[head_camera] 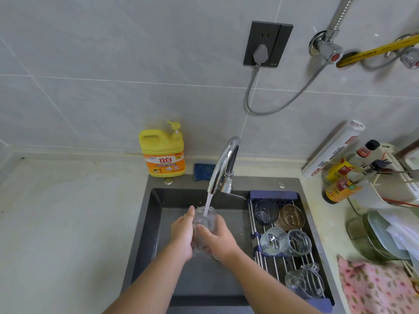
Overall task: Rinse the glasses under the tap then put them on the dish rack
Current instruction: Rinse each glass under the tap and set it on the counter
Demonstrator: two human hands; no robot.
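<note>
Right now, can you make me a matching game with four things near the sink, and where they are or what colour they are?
Things:
1. glass
2. soap bottle
3. plug
4. cloth

Place or colour:
A. pink
B. under the running tap
C. in the wall socket
D. yellow

Pairs: 1-B, 2-D, 3-C, 4-A
</note>
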